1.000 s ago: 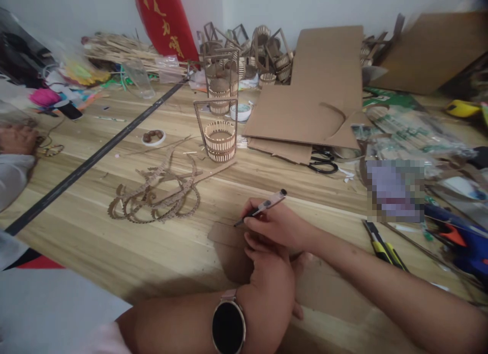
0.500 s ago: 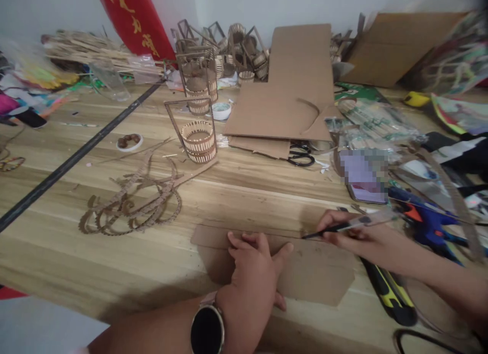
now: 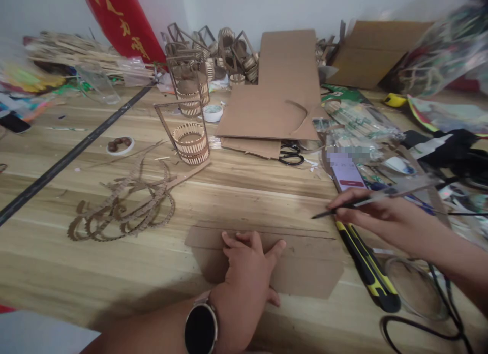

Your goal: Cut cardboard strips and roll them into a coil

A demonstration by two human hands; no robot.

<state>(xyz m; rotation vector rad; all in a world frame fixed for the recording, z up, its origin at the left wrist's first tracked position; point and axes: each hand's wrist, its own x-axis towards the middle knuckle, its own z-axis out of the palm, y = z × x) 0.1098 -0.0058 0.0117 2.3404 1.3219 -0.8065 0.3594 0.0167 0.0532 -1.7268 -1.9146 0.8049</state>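
My left hand [image 3: 247, 265], with a black-faced watch on its wrist, lies flat with fingers spread on a brown cardboard piece [image 3: 308, 265] on the wooden table [image 3: 114, 267]. A thin dark line runs along the cardboard's top edge. My right hand [image 3: 375, 214] is closed around a pen [image 3: 358, 204] whose dark tip hovers just past the cardboard's upper right corner. A yellow and black utility knife [image 3: 366, 265] lies beside the cardboard, under my right forearm.
Jagged cardboard offcuts [image 3: 122, 211] lie to the left. A small slatted basket in a frame [image 3: 188, 140] stands behind, with more basket models, large cardboard sheets [image 3: 274, 110], black scissors [image 3: 290, 155], a phone [image 3: 345, 173] and a long black strip [image 3: 68, 158].
My right hand has drawn the pen from the cardboard's left end to beyond its right end. My left hand has stayed pressed on the cardboard. The view has shifted right.
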